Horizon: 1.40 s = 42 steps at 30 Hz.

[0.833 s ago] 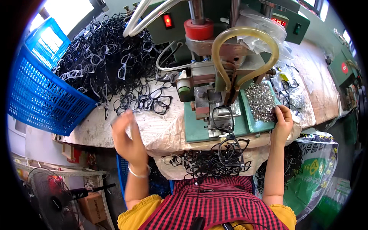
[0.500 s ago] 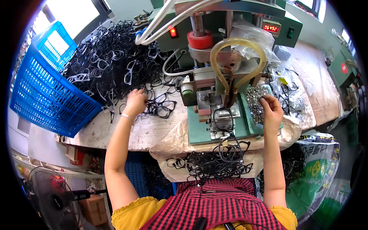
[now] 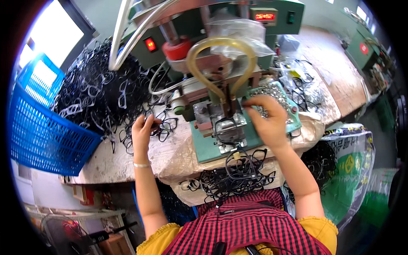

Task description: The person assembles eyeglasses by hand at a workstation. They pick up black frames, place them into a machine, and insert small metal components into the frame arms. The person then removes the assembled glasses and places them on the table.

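Observation:
My left hand (image 3: 143, 132) is over the left of the bench, its fingers curled on a black eyeglass frame (image 3: 158, 121) beside other loose frames. My right hand (image 3: 270, 121) reaches to the right of a green press machine (image 3: 204, 80). Its thumb and fingertips come together near the press head; anything between them is too small to make out. Below the press head, a dark eyeglass frame (image 3: 226, 131) sits in the metal fixture (image 3: 231, 146). A green tray of small shiny metal parts (image 3: 274, 91) lies behind my right hand, which partly covers it.
A large heap of black eyeglass frames (image 3: 97, 91) leans against a blue plastic basket (image 3: 51, 127) on the left. More frames (image 3: 231, 180) lie near my lap. Bagged parts (image 3: 312, 95) are at the right; a green-and-white sack (image 3: 348, 174) stands below. A fan (image 3: 63, 233) is lower left.
My view has shifted. My right hand has gone left from the tray of metal parts to beside the press head. My left hand has drawn slightly nearer, staying by the loose frames.

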Available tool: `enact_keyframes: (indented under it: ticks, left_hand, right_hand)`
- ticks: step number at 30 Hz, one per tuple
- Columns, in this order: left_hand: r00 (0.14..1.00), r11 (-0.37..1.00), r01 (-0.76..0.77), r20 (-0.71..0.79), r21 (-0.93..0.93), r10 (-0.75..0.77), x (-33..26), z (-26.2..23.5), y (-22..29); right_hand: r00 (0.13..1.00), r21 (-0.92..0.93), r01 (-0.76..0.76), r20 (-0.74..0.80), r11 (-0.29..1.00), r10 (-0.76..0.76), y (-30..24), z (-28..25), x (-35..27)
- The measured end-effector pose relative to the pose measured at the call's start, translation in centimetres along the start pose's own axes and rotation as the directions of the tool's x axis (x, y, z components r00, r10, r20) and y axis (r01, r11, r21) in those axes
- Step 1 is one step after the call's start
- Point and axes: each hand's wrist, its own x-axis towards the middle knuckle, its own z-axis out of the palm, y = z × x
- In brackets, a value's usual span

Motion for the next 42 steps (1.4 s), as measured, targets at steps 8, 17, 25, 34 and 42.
enact_keyframes:
  ticks: [8,17,25,34,42]
  left_hand:
    - [0.742,0.693,-0.666,-0.144,-0.278,0.655,-8.1,7.2,10.9]
    - [0.623,0.622,-0.782,-0.037,-0.038,0.782,-6.4,10.9,15.4]
    - [0.238,0.23,-0.97,0.498,0.079,0.834,-10.1,12.1,16.0]
    - [-0.003,-0.004,-1.0,0.572,0.0,0.821,-10.7,15.4,14.5]
    - [-0.003,-0.009,-1.0,0.625,0.007,0.781,-10.5,15.3,14.7]
  right_hand:
    - [0.953,0.448,-0.268,-0.01,0.853,0.304,0.1,3.3,-1.4]
    - [0.876,0.709,-0.429,0.175,0.56,0.45,-3.4,3.5,-0.9]
    - [0.975,0.27,-0.196,0.157,0.943,0.157,-3.7,0.6,-1.1]
    - [0.996,-0.72,-0.082,-0.04,0.69,0.077,9.0,-5.0,-2.9]
    - [0.992,-0.64,0.125,0.074,0.758,-0.102,8.6,-3.8,-2.6]
